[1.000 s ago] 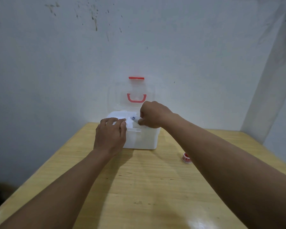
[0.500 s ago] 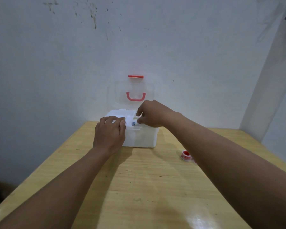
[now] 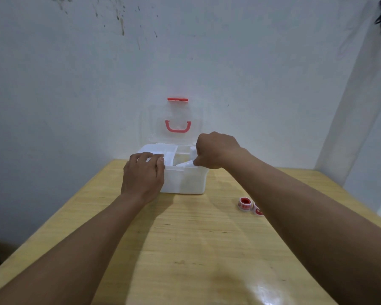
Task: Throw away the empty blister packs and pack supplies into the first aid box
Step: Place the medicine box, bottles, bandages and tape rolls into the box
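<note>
White first aid box [image 3: 185, 181], clear lid [image 3: 177, 119] up, red handle [image 3: 177, 127]

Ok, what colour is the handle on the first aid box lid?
Red, on the clear raised lid; the handle shows best in the head view, the only one.

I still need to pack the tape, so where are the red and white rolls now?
In the head view, the tape rolls lie on the wooden table, right of the first aid box, beside the right forearm.

No legible text; red print on the tape rolls [image 3: 244, 203] too blurred
</note>
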`<state>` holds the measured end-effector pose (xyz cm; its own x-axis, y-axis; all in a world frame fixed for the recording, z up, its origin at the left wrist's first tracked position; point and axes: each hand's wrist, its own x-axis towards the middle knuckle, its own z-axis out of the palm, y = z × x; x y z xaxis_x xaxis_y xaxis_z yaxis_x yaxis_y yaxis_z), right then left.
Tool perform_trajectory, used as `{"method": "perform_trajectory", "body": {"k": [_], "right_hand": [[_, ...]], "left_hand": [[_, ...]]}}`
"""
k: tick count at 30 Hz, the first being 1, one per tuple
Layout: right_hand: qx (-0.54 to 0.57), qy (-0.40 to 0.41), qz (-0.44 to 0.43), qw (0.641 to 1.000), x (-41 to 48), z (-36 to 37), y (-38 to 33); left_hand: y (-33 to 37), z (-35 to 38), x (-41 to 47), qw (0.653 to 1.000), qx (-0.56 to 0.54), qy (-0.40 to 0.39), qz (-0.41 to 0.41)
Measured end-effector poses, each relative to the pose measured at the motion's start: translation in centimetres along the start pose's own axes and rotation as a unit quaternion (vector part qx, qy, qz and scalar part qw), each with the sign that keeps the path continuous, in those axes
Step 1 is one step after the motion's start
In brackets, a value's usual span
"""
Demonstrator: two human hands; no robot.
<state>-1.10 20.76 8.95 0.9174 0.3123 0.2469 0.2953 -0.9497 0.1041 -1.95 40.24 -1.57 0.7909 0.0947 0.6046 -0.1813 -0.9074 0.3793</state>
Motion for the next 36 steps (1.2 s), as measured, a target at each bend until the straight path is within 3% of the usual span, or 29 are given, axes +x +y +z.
{"method": "perform_trajectory", "body": {"k": [7, 15, 20, 26, 30, 36], "right_hand": [[0.105, -0.074, 0.003, 0.992, -0.3, 0.1, -1.2], [0.088, -0.087, 0.005, 0.992, -0.2, 0.0, -1.7], [0.141, -0.123, 0.011, 0.982, 0.1, 0.9, -1.3], [0.208, -0.042, 0.031, 0.977, -2.0, -0.9, 0.0], [0.192, -0.041, 0.068, 0.978, -4.6, -2.4, 1.5], [0.119, -0.134, 0.105, 0.978, -8.3, -1.1, 4.3]], "left_hand": [[0.0, -0.1, 0.0, 1.000, 0.000, -0.002, -0.001], [0.0, -0.1, -0.1, 1.000, 0.000, -0.002, 0.001], [0.0, 0.0, 0.0, 1.000, 0.000, -0.003, -0.002], [0.1, -0.1, 0.0, 1.000, 0.005, -0.007, -0.001], [0.1, -0.1, 0.1, 1.000, 0.021, -0.021, -0.007], [0.2, -0.4, -0.1, 0.994, 0.076, -0.077, -0.027]]}}
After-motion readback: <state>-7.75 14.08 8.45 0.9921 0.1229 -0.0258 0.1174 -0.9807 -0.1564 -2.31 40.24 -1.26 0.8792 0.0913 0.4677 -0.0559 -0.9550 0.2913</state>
